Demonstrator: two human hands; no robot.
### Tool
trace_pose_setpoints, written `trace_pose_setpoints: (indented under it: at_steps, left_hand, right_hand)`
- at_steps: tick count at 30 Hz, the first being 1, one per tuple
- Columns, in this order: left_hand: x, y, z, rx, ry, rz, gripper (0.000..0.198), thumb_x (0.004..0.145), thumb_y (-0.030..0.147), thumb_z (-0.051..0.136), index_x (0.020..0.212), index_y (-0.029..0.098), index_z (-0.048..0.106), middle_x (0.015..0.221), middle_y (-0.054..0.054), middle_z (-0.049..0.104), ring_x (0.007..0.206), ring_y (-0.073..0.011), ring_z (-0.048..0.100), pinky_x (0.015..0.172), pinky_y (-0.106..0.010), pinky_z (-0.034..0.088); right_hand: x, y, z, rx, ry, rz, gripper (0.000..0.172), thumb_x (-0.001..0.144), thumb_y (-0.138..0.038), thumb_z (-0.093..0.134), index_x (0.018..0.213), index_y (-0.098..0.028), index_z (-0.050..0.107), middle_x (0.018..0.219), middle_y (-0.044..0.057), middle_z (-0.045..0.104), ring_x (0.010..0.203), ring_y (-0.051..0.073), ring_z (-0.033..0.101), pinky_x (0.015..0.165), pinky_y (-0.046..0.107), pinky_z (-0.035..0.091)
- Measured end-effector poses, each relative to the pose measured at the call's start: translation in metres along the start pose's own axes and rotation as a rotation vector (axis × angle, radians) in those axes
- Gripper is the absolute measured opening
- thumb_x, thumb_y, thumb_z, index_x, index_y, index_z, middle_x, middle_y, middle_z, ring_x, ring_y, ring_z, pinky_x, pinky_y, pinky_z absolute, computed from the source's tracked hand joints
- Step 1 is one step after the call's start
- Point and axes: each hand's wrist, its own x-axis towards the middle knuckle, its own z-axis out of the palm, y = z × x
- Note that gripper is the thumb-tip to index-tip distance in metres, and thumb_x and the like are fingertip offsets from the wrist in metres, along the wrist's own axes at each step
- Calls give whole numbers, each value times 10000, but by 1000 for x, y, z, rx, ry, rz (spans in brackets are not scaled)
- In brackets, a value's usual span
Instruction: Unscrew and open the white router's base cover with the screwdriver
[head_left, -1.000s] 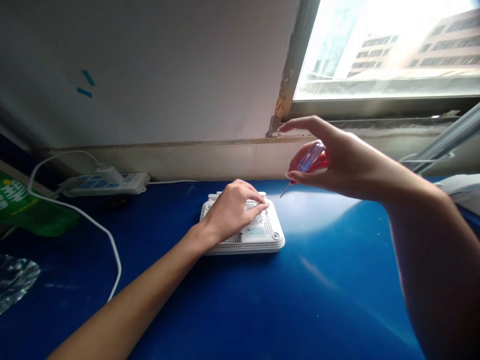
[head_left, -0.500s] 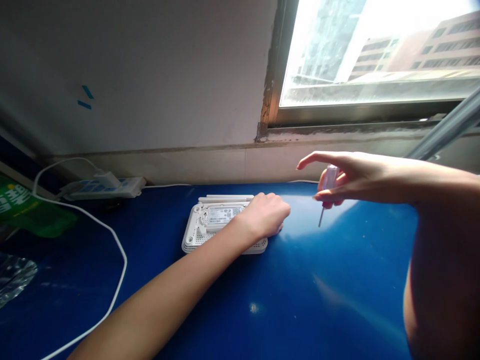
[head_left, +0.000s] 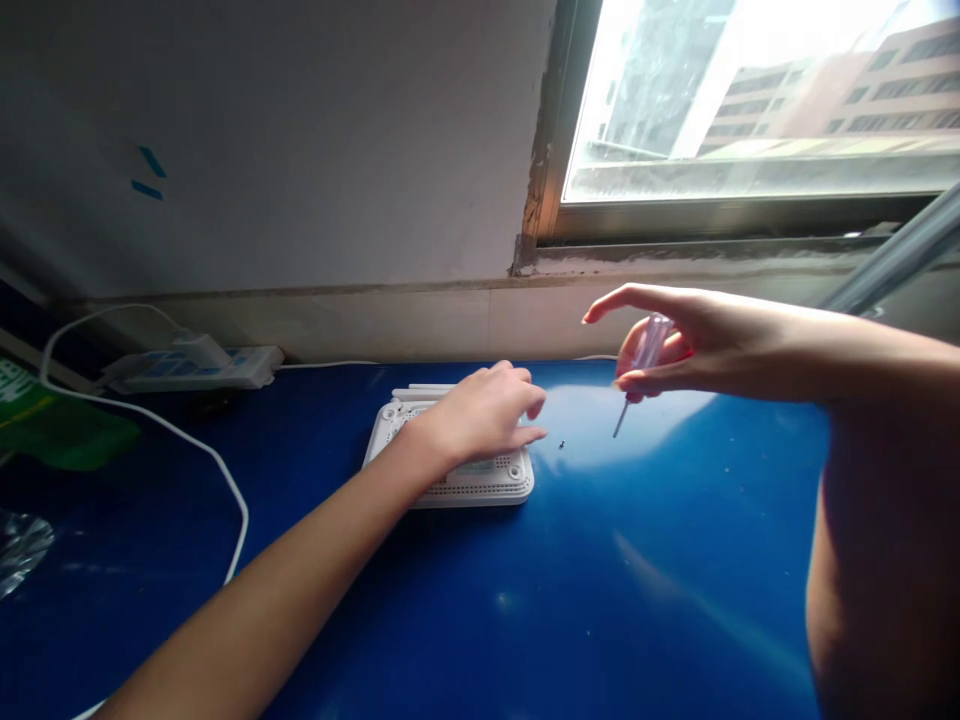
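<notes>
I have the white router (head_left: 450, 482) lying upside down on the blue table (head_left: 660, 570), near the middle, with its antennas folded along the far edge. My left hand (head_left: 476, 415) sits over it, fingers loosely spread and slightly curled, pinching nothing. My right hand (head_left: 694, 345) is raised to the right of the router, clear of it, with thumb and middle fingers pinching the clear handle of a small screwdriver (head_left: 643, 345), index finger stretched out, and tip angled down above the table. A tiny dark speck (head_left: 561, 444) lies on the table just right of the router. Far left are a power strip (head_left: 187, 368) and its white cable (head_left: 225, 490). Far right is a window (head_left: 750, 100).
</notes>
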Motion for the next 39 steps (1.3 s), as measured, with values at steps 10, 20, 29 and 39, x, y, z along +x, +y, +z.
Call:
trace_pose_setpoints:
  at_steps: [10, 20, 29, 39]
  left_hand:
    - [-94, -53, -10, -135, -210, -195, 1175, 697, 664, 901, 1670, 339, 327, 1743, -101, 314, 1552, -398, 333, 1234, -518, 351]
    - [-98, -64, -3, -128, -187, -151, 1119, 728, 660, 877, 1660, 327, 356, 1743, -80, 334, 1544, -388, 345, 1230, -518, 357]
    - [-103, -58, -4, -122, -203, -190, 1132, 760, 653, 868, 1683, 324, 301, 1763, -88, 282, 1577, -381, 295, 1256, -524, 318]
    - [-132, -39, 0, -78, -121, -259, 978, 919, 527, 776, 1713, 299, 253, 1795, -65, 187, 1659, -336, 152, 1315, -481, 317]
  right_hand:
    - [23, -51, 42, 36, -69, -107, 529, 958, -404, 717, 1412, -301, 465, 970, 68, 748, 821, 239, 750, 625, 295, 631]
    - [8, -85, 81, 87, 60, -153, 457, 975, -473, 701, 1327, -312, 459, 958, 29, 694, 830, 231, 730, 692, 334, 656]
    - [-20, -74, 114, 16, 183, -88, 348, 968, -490, 675, 1230, -374, 480, 978, 67, 763, 844, 346, 762, 741, 523, 674]
    - [-30, -64, 148, -77, 338, -224, 324, 1014, -363, 662, 1301, -345, 511, 897, 29, 760, 694, 261, 758, 622, 420, 638]
